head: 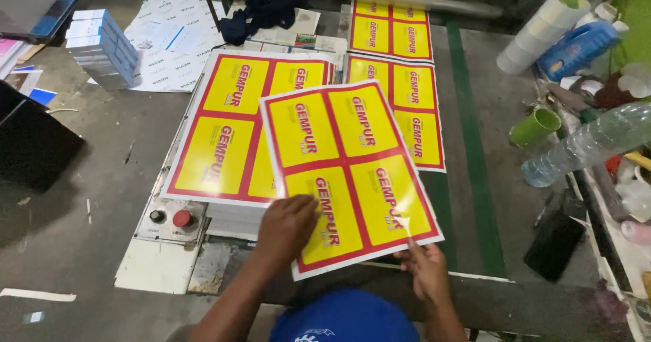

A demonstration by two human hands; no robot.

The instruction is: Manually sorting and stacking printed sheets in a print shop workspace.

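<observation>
Yellow-and-red printed sheet (349,172) (four panels, glossy) is held above the stack of like sheets (234,128) on the machine table (475,179). Left hand (288,228) lies closed over its lower left edge; right hand (425,267) pinches the lower right corner from beneath. To the right, a cluttered shelf holds a green cup (534,126) on its side, a clear bottle (590,144) and stacked white cups (542,27).

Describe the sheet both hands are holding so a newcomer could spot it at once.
On the machine table, printed sheets lie in stacks. The held sheet is nearest the camera, with four yellow panels in red borders. Unlike its neighbours, it is glossy, tilted, and held by the left hand and right hand.
</observation>
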